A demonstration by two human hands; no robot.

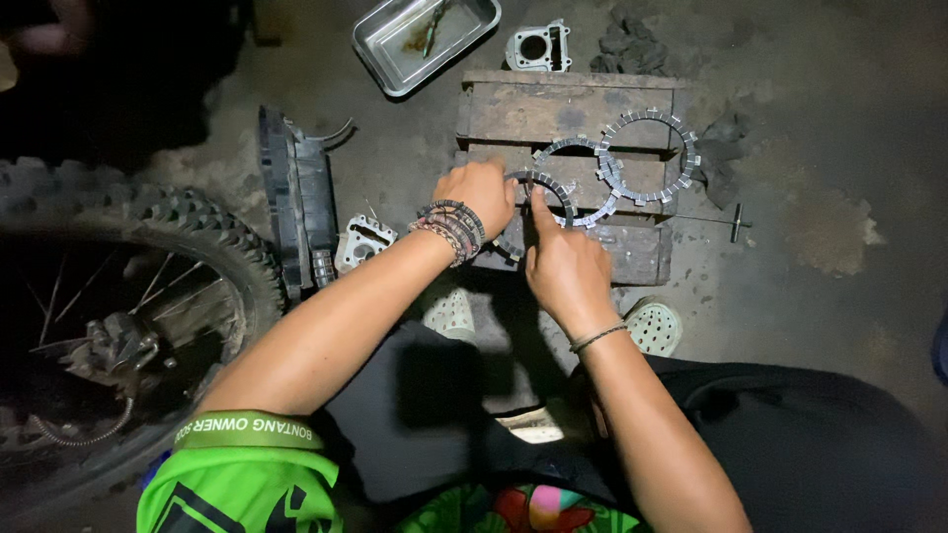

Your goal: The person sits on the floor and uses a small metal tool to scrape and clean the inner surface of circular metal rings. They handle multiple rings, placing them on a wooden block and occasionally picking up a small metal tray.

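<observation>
**Ring handling on the crate: grip and placement**

You are working over the wooden crate [563, 109], and every location below is given relative to it.

Step in hand, as judged: you are handling one toothed ring [549, 184] at the crate's near-left part, beside two more rings lying flat on its top. To do this well, lift the ring by its rim only, keep it level, and keep it off the ring behind [573, 148] so the teeth do not snag. The large ring [647, 158] at the crate's right lies overlapping that one; leave both undisturbed.

Grip:
- Left hand [479, 192]: fingers curled over the ring's left edge at the crate's near-left. Whether they pinch it or merely rest on it cannot be told; the fingertips are hidden.
- Right hand [565, 271]: at the crate's near edge, forefinger extended and touching the ring from inside its arc; the other fingers are folded in, holding nothing visible.

Surroundings: a metal tray [390, 49] and a cylinder block [538, 46] lie beyond the crate; a T-handle tool [726, 221] lies just off its right side; a knobby tyre [197, 232] stands well to its left.
</observation>
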